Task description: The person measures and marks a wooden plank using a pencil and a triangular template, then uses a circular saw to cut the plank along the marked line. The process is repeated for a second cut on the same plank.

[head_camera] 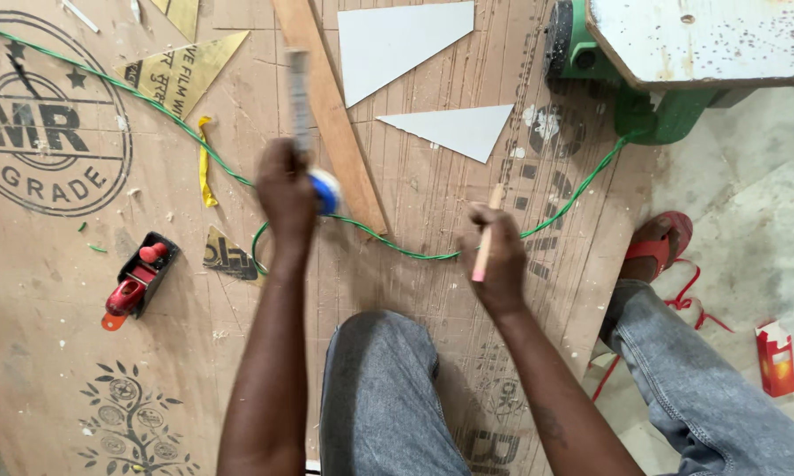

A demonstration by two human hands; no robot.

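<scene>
Knees over the plywood sheet [44, 291]: left hand [287, 189] clamps a tape measure [324, 189], right hand [495, 251] a pencil [487, 234]; the cable [397, 247] just beside could snag.

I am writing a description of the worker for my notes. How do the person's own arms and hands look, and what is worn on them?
Both arms are bare from the hands to the frame's lower edge: no sleeves, gloves, watch or rings show. The left hand is motion-blurred. The right hand is sharper; its forearm carries a faint dark marking, too small to make out. Grey jeans cover the legs.
</scene>
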